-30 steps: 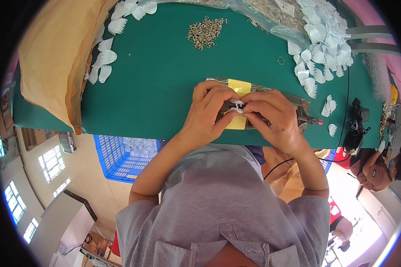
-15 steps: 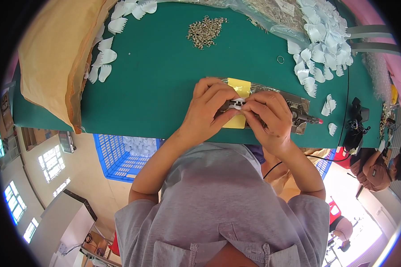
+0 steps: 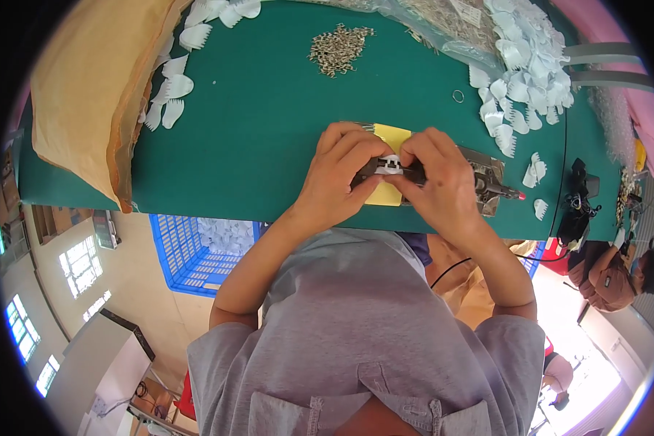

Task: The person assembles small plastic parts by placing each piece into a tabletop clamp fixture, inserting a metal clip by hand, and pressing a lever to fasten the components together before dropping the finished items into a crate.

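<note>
A small white plastic piece [image 3: 390,164], apparently part of a hair claw clip, sits at the dark metal jig on the bench. From its left side my left hand [image 3: 339,168] closes in, thumb below and fingers above, gripping its edge. Opposite, my right hand [image 3: 443,174] pinches the same piece between thumb and fingers. The jig's metal base [image 3: 487,167] shows to the right of my right hand, with a red-tipped lever [image 3: 512,194]. A yellow sheet [image 3: 384,195] covers part of the base under the hands. Fingers hide much of the piece.
Small metal springs [image 3: 339,51] lie heaped on the green table [image 3: 254,145]. White toothed clip halves [image 3: 527,65] are piled at the far right, with more [image 3: 174,87] beside a brown paper bag [image 3: 87,94]. Below the table edge stands a blue crate [image 3: 185,272] of white pieces.
My right hand has shifted its grip, its fingers now more upright and bent over the piece. The white piece looks turned, showing more of its face. My left hand stays nearly in place.
</note>
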`<state>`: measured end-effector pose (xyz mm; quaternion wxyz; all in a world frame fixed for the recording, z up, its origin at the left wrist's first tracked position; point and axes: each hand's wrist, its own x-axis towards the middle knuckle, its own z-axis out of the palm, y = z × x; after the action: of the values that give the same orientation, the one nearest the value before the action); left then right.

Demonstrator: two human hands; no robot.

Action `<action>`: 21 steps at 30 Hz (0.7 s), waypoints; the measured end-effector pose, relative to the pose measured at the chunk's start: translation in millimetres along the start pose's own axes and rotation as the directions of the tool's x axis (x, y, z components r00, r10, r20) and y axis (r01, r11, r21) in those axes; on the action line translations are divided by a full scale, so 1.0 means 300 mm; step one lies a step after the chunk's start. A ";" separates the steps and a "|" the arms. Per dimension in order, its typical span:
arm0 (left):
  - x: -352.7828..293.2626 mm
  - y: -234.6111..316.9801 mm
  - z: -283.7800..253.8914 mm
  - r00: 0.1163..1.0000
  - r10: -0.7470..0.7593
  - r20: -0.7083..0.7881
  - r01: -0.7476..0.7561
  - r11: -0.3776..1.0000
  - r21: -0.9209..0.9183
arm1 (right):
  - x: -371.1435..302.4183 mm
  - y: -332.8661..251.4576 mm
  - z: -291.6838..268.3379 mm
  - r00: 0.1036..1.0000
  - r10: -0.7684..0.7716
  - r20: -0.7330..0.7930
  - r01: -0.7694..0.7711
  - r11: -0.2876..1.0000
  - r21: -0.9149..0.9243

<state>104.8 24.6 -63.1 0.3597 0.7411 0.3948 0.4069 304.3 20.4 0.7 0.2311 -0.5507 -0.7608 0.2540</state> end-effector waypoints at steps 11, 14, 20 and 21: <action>-0.006 -0.005 0.001 1.000 0.006 -0.009 -0.006 1.000 -0.015 | -0.018 0.037 0.011 0.810 -0.581 -0.077 0.543 0.793 -0.274; -0.004 -0.002 0.004 1.000 0.008 -0.018 -0.008 1.000 -0.013 | -0.023 0.049 0.035 0.803 -0.578 -0.148 0.529 0.804 -0.272; -0.011 -0.005 -0.002 1.000 0.003 -0.023 -0.004 0.999 -0.034 | -0.026 0.063 0.053 0.782 -0.583 -0.223 0.538 0.810 -0.232; -0.011 -0.009 0.000 1.000 -0.006 -0.022 0.005 0.999 -0.039 | -0.027 0.063 0.049 0.792 -0.570 -0.216 0.527 0.819 -0.229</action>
<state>102.8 22.9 -66.5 0.3709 0.7283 0.3928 0.4215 310.9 15.8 -23.1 0.3542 -0.3518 -0.8657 0.0360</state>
